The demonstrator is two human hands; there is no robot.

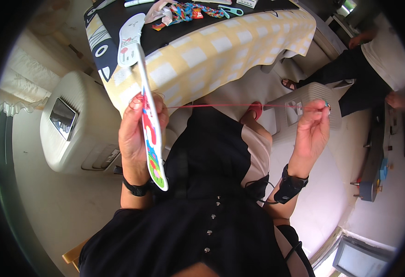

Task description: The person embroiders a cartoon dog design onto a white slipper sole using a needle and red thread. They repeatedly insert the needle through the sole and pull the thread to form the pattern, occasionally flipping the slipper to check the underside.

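My left hand point(132, 133) grips a thin white insole point(151, 128) on edge, thumb on one face and fingers on the other. Red, blue and green printed or stitched patterns cover its visible face. From the insole a taut red thread point(223, 105) runs across to my right hand point(311, 130), raised at the right with fingertips pinched on its end. Something small and teal shows at those fingertips; whether a needle is there is too small to tell. A second white insole point(130, 45) with printed marks lies at the table's near left corner, partly behind the held one.
A yellow-and-white checked cloth point(202, 57) hangs over the table edge. On the dark tabletop lie a multicoloured thread braid point(185, 13) and blue thread snips point(235, 11). A tablet point(63, 118) rests on a pale stool point(85, 138) at left. Another person point(365, 65) stands at right beside a pale stool point(316, 97).
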